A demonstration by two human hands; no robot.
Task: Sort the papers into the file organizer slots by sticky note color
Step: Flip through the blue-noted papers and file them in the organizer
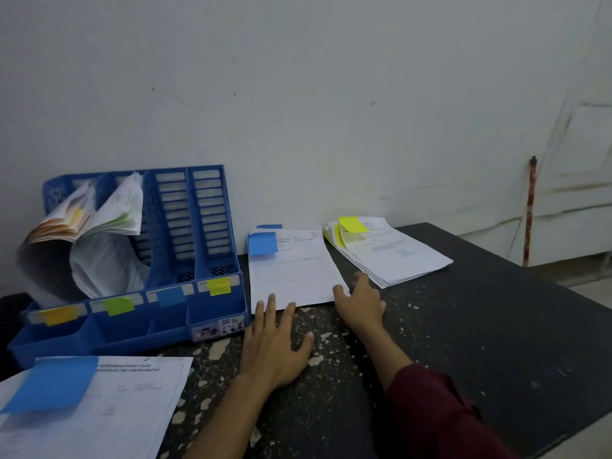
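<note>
A blue file organizer (217, 313) stands at the left with four slots tagged orange, green, blue and yellow. Papers fill the orange and green slots; the blue and yellow slots look empty. A stack of papers with a blue sticky note (291, 273) lies beside the organizer. My left hand (275, 346) lies flat on the table, fingertips touching the stack's near edge. My right hand (361, 301) touches the stack's near right corner with straight fingers. A second stack with a yellow sticky note (394, 256) lies further right. Another paper with a blue note (99, 402) lies at the near left.
The dark speckled table (480, 326) ends at a white wall behind the organizer. Its right edge drops off to a pale floor. A red-striped stick (530, 213) leans on the wall at the far right.
</note>
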